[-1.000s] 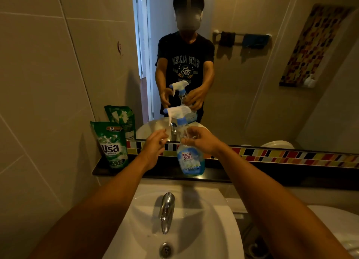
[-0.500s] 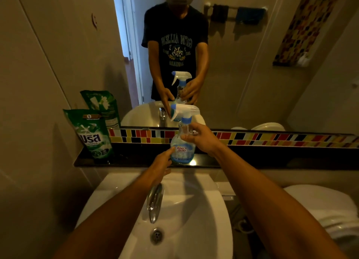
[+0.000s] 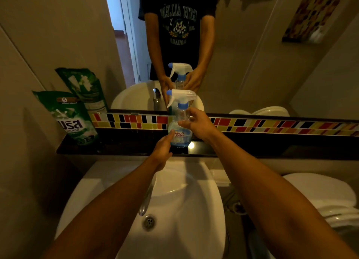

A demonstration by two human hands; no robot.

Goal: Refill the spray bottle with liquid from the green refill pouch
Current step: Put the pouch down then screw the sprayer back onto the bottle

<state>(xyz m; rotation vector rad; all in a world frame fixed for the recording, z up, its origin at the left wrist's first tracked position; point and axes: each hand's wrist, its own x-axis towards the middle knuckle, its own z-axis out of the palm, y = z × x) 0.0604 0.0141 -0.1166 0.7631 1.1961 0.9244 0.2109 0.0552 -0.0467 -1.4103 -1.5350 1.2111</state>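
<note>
The right hand (image 3: 196, 123) wraps its fingers around the thin neck of the spray bottle (image 3: 179, 128), just under the blue collar. The left hand (image 3: 162, 147) presses its thumb and fingers against the round lower part of the bottle, on the side by the label. Both hands squeeze the bottle.

The bottle is see-through plastic, smooth and shiny, fat at the bottom and skinny at the top. Its trigger top is white with a small blue tip. The bottle stands straight up on the dark, glossy shelf (image 3: 124, 149), so its long side goes up and down. The nozzle points to the left.

There is one spray bottle and one green refill pouch (image 3: 71, 119). The pouch is soft and crinkly, with white letters. It leans against the wall at the left end of the shelf, well apart from the bottle. The mirror (image 3: 252, 54) behind shows a copy of each.

A strip of small tiles (image 3: 272, 125) in red, yellow, black and white runs under the mirror. Below the shelf sits one white, smooth, round sink (image 3: 204, 210) with one shiny metal tap (image 3: 145, 200) and one drain (image 3: 149, 221). A white toilet (image 3: 320, 196) is on the right.
</note>
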